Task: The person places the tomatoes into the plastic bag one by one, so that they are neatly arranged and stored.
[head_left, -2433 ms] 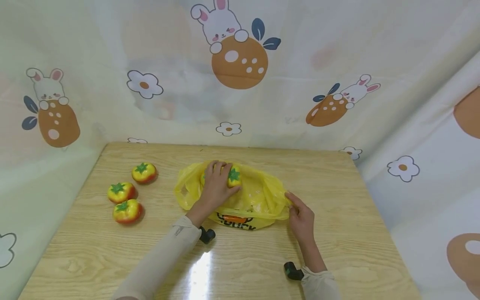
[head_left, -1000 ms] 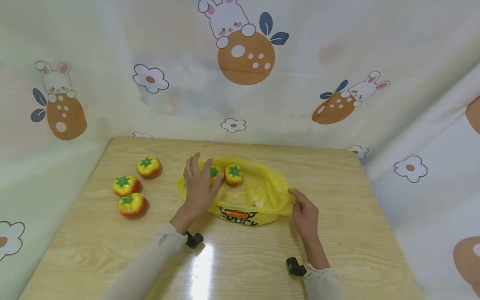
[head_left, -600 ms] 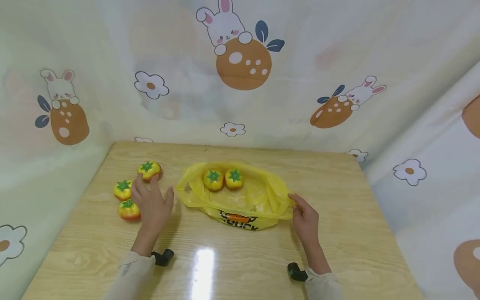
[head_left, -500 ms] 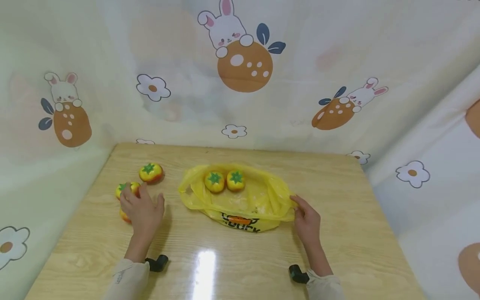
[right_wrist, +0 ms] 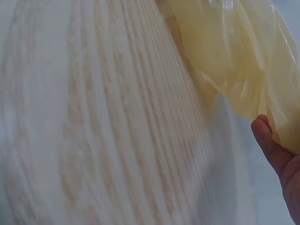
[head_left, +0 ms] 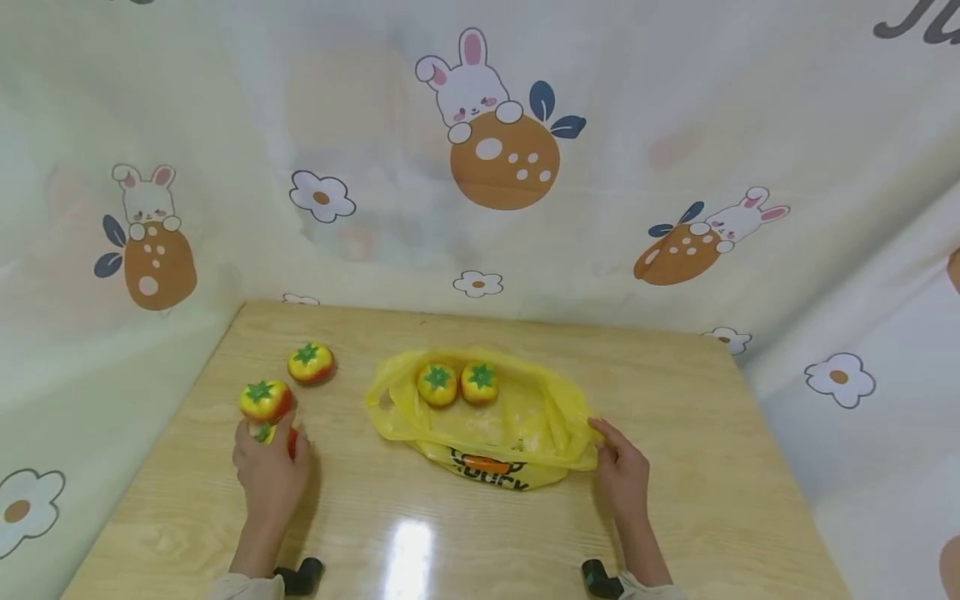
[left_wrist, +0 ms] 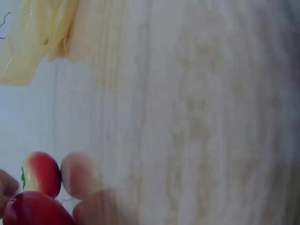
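In the head view, my left hand (head_left: pixel 272 475) grips the nearest of the yellow-and-red toy tomatoes (head_left: pixel 264 433) at the table's left, its green-leafed top showing between thumb and fingers. A second toy tomato (head_left: pixel 266 401) sits just beyond it, and a third (head_left: pixel 311 363) farther back. The left wrist view catches the gripped tomato's red side (left_wrist: pixel 35 210) and a fingertip (left_wrist: pixel 6 183) beside it. At centre lies a yellow plastic bag (head_left: pixel 525 417), mouth spread wide, with two toy tomatoes (head_left: pixel 459 384) inside. My right hand (head_left: pixel 626 479) pinches the bag's right rim.
A wooden table (head_left: pixel 480 542) carries everything. Behind and at both sides hangs a pale curtain (head_left: pixel 375 100) with rabbit prints. A small black device (head_left: pixel 300 577) is at the left wrist, another (head_left: pixel 600 579) at the right.
My left hand has drawn back from the bag, leaving a toy tomato inside, moved left and closed round the nearest loose one. The right hand has kept its hold on the rim.
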Available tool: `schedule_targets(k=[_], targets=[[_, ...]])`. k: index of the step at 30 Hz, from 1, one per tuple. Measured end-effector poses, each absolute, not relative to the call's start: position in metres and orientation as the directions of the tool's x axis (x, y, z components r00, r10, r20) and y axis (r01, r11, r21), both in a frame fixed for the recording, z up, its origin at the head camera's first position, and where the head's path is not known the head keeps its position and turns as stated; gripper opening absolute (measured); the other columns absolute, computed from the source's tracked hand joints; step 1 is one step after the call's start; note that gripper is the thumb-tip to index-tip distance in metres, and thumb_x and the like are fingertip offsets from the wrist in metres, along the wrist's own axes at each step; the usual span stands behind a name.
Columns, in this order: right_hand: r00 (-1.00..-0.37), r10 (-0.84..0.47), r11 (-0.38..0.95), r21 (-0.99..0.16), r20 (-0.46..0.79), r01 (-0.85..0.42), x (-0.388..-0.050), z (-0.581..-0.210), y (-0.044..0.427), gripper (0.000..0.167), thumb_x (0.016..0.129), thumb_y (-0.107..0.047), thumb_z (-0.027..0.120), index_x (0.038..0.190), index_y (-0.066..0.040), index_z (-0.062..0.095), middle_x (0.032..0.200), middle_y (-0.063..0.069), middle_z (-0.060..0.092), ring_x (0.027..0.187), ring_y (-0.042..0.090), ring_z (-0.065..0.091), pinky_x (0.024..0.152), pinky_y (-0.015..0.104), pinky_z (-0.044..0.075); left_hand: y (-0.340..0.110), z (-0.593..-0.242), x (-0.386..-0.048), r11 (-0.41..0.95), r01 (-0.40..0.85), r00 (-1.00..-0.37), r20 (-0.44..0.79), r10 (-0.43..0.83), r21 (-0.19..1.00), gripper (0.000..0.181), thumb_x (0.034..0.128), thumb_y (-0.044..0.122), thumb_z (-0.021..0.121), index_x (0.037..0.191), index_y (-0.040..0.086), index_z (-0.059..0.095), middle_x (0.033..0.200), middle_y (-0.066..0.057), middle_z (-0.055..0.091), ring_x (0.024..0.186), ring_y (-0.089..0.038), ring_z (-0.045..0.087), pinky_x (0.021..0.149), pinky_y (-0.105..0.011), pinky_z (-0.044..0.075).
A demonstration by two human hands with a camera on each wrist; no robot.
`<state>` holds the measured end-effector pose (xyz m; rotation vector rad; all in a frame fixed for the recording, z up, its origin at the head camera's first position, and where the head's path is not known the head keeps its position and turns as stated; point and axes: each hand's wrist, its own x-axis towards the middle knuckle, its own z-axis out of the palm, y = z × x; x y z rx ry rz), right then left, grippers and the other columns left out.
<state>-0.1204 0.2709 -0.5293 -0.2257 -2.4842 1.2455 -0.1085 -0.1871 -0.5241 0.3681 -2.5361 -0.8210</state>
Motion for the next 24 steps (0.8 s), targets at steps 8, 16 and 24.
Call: schedule_targets(k=[8, 16, 24], targets=[[-0.928, 0.305, 0.570, -0.822, 0.213, -0.001, -0.122, -0.521, 0.272, 0.038, 0.091, 0.012, 0.050, 0.121, -0.001, 0.068, 0.131, 0.023, 0.060, 0.053, 0.008, 0.029, 0.050, 0.021, 0.032, -0.194, -0.513, -0.111, 0.679, -0.168, -0.881, 0.200, -0.429, 0.714, 0.079, 0.0792, 0.016, 0.080, 0.136, -0.018, 0.036, 0.149, -0.038, 0.006, 0.121, -0.061, 0.036, 0.091, -0.068, 0.043], [-0.927, 0.311, 0.588, -0.809, 0.210, 0.014, -0.124, -0.519, 0.273, 0.038, 0.090, 0.013, 0.051, 0.119, -0.002, 0.069, 0.129, 0.022, 0.062, 0.055, 0.006, 0.032, 0.053, 0.021, 0.034, -0.201, -0.507, -0.114, 0.628, -0.246, -0.885, 0.093, -0.456, 0.738, 0.076, 0.0754, 0.024, 0.086, 0.131, -0.009, 0.046, 0.136, -0.037, 0.029, 0.118, -0.054, 0.038, 0.098, -0.064, 0.038], [-0.935, 0.309, 0.576, -0.816, 0.172, 0.040, -0.124, -0.523, 0.269, 0.037, 0.091, 0.011, 0.052, 0.120, -0.003, 0.069, 0.131, 0.021, 0.062, 0.053, 0.003, 0.033, 0.048, 0.020, 0.033, -0.201, -0.513, -0.104, 0.627, -0.264, -0.901, 0.046, -0.432, 0.733, 0.083, 0.0778, 0.019, 0.084, 0.144, -0.005, 0.039, 0.126, -0.038, 0.035, 0.114, -0.053, 0.042, 0.099, -0.064, 0.036]])
